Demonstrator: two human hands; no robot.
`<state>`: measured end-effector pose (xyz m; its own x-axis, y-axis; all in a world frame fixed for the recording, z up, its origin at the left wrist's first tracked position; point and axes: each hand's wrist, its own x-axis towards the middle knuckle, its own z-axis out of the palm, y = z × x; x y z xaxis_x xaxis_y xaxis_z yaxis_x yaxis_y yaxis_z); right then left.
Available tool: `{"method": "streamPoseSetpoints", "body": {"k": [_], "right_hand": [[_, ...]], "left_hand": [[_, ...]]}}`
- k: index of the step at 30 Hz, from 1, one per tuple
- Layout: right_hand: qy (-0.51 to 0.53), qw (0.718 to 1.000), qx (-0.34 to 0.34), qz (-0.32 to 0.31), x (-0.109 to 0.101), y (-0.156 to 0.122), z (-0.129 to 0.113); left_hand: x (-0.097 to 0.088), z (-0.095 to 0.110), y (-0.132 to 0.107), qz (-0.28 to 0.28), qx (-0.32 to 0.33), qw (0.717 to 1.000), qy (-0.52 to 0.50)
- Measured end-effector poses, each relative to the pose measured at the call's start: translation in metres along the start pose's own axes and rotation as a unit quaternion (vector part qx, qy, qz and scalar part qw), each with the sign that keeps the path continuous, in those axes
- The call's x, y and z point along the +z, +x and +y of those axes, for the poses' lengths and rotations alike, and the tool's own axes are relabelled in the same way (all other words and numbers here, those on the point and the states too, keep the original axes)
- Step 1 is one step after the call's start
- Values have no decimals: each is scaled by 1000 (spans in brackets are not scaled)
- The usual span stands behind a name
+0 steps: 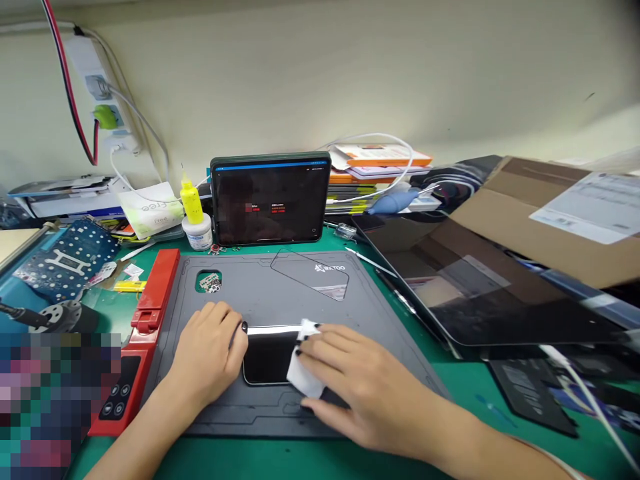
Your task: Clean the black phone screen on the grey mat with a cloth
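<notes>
A black phone lies face up on a dark grey work mat. My left hand rests flat on the mat, its fingers against the phone's left end. My right hand presses a small white wipe onto the phone's right half, fingers laid over the cloth. A clear screen protector lies on the mat farther back.
A tablet stands upright behind the mat. A yellow-capped bottle is to its left, a red tool tray along the mat's left edge. A large dark screen panel and a cardboard box fill the right.
</notes>
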<state>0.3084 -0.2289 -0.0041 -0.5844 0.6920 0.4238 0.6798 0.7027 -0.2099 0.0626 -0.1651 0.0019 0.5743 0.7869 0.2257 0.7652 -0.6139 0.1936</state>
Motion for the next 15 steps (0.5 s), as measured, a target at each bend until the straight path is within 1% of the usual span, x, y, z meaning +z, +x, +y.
{"method": "streamPoseSetpoints", "body": {"k": [2, 5, 8, 11, 13, 15], "right_hand": [[22, 1000, -10, 3, 0, 1, -1], [0, 1000, 24, -3, 0, 3, -1], [6, 1000, 13, -23, -1, 4, 2], [-22, 999, 20, -19, -4, 3, 6], [-48, 998, 37, -20, -7, 3, 9], [-43, 998, 34, -32, -9, 2, 9]], "left_hand": [[-1, 0, 1, -3, 7, 1000, 5], [-2, -1, 1, -5, 19, 1000, 12], [-2, -3, -1, -7, 25, 1000, 14], [-5, -5, -3, 0, 28, 999, 25], [-11, -7, 4, -5, 37, 998, 54], [-20, -12, 22, -12, 59, 993, 102]]}}
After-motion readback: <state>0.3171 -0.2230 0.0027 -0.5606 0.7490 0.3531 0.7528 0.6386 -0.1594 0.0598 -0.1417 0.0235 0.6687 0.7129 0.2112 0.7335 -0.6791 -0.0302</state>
